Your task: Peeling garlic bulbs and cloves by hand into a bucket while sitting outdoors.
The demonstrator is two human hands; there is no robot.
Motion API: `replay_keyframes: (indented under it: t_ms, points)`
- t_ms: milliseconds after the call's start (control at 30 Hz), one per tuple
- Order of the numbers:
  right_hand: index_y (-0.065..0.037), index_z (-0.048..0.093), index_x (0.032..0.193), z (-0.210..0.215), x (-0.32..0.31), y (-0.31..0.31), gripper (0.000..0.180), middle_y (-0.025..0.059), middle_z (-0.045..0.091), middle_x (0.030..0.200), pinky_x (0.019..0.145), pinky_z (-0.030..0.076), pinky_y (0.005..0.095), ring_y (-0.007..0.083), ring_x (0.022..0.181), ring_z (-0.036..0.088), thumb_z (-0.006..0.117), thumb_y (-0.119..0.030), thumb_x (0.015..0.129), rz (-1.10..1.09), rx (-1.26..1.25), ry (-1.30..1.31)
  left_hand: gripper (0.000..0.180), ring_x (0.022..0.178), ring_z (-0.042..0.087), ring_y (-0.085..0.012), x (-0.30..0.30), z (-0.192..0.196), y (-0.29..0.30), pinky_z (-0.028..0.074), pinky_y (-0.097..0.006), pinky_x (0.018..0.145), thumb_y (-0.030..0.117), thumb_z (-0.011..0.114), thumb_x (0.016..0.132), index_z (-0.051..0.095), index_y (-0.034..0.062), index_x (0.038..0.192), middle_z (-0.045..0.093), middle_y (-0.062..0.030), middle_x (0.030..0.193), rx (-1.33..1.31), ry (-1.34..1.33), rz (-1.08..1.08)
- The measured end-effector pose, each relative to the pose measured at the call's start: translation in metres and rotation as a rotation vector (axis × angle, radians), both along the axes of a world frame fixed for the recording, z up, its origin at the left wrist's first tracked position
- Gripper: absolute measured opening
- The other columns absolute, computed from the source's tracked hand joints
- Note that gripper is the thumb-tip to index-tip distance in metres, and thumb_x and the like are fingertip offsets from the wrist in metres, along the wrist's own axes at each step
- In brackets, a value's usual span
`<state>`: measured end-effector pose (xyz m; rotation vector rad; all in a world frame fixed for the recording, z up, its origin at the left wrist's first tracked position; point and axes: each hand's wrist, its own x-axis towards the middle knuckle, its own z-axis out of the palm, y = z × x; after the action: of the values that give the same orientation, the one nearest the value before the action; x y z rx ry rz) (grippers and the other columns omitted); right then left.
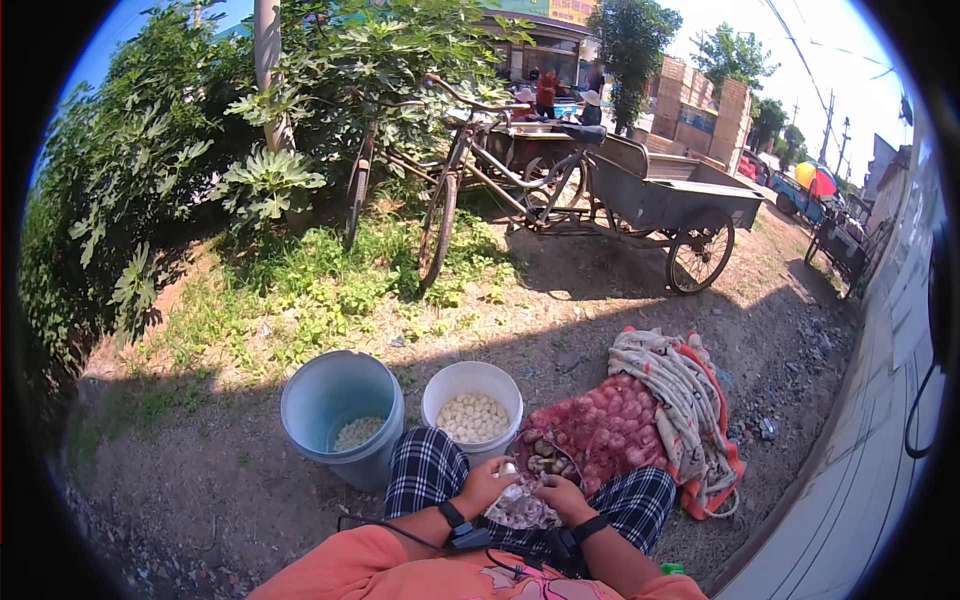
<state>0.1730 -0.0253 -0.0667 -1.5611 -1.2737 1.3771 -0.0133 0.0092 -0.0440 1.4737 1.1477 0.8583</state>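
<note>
My left hand [487,486] is closed on a pale peeled garlic clove [508,469] between thumb and fingers, above my lap. Close beside it, my right hand [566,499] has its fingers drawn together; what they hold, if anything, is hidden. Papery garlic skins [524,510] lie under and between both hands. Just beyond my knees, a white bucket [428,402] contains many peeled cloves [474,418]. Left of it, a larger blue-grey bucket [300,405] has fewer cloves at its bottom. A red mesh sack [608,422] of garlic bulbs rests at the right, unpeeled garlic [546,458] showing at its mouth.
A patterned blanket [665,372] with orange edging drapes over the sack's far end. Beyond stand a cargo tricycle [670,195], weeds and leafy shrubs [360,60]. A pale wall [850,430] runs along the right. Several people [548,92] are far off.
</note>
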Motion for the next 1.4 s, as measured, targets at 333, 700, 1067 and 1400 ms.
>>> replay_keyframes:
  t_ms: [333,700,1067,1400]
  points:
    - [-0.005,0.053,0.098,0.020,-0.013,-0.004,0.030,0.0065,0.058,0.077,0.059,0.042,0.0288,0.0187,0.066,0.054,0.052,-0.027,0.078,-0.052,-0.218,0.140,0.043,0.087,0.058,-0.0206,0.000,0.028,-0.012,0.043,-0.029,0.077,0.026,0.065,0.071,0.053,0.0054,0.107,0.060,-0.0121,0.094,0.116,0.192,-0.236]
    - [-0.007,0.052,0.097,-0.004,-0.007,-0.006,0.027,0.0091,0.057,0.094,0.069,0.046,0.0325,0.0218,0.078,0.056,0.043,-0.029,0.085,0.300,-0.038,0.250,0.055,0.092,0.051,-0.0173,0.004,0.004,-0.009,0.041,-0.029,0.080,0.016,0.071,0.064,0.041,0.0030,0.109,0.052,-0.0092,0.097,-0.007,-0.096,-0.430]
    - [-0.007,0.052,0.087,0.021,-0.010,-0.001,0.012,0.0034,0.051,0.067,0.042,0.040,0.0238,0.0135,0.052,0.048,0.051,-0.016,0.080,-0.328,-0.363,0.881,0.044,0.086,0.054,-0.0156,-0.001,-0.009,-0.007,0.043,-0.028,0.075,0.017,0.070,0.064,0.051,0.0007,0.101,0.057,-0.0107,0.092,-0.023,0.104,-0.251]
    - [-0.004,0.050,0.102,0.000,-0.023,-0.004,0.026,0.0051,0.054,0.088,0.055,0.045,0.0268,0.0138,0.072,0.054,0.048,-0.021,0.084,-0.061,-0.294,0.466,0.039,0.079,0.059,-0.0230,0.002,-0.006,-0.011,0.045,-0.031,0.070,0.027,0.064,0.073,0.054,0.0060,0.104,0.060,-0.0134,0.085,0.281,0.240,-0.273]
